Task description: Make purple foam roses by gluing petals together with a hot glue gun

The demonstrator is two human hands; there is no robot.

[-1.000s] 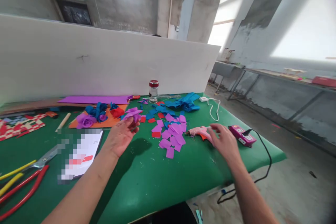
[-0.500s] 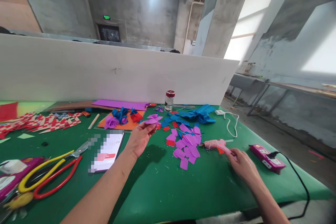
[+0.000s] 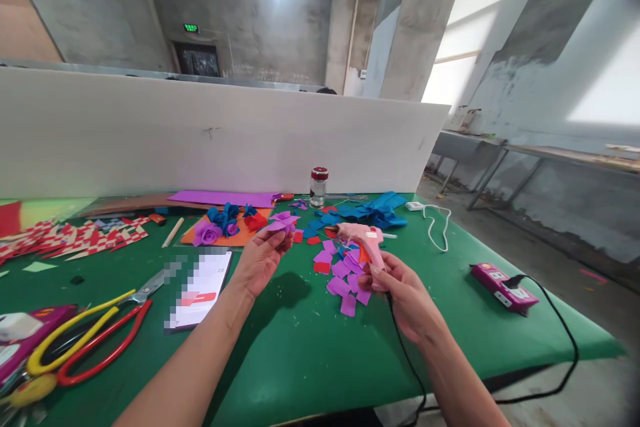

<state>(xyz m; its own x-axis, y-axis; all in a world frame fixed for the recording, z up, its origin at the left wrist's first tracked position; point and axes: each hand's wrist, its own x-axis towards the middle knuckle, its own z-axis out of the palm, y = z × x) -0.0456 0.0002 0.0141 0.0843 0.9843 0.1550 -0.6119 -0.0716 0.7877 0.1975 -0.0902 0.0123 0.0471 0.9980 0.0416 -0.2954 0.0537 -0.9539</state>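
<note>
My left hand pinches a purple paper flower above the green table, its petals spread at the fingertips. In my right hand is a pink glue gun, raised off the table with its nozzle pointing left toward the flower. The nozzle and the flower are apart. A black cord hangs from the gun's handle. Under the gun lie loose purple paper petals, with a few red pieces and blue crepe paper among and behind them.
Finished paper roses lie on an orange sheet. A phone, large scissors and red-checked strips are on the left. A glass jar stands by the white partition. A purple power strip sits at right.
My right hand has lifted the glue gun off the table and brought it left toward the flower. My left hand still holds the flower; the view has shifted slightly.
</note>
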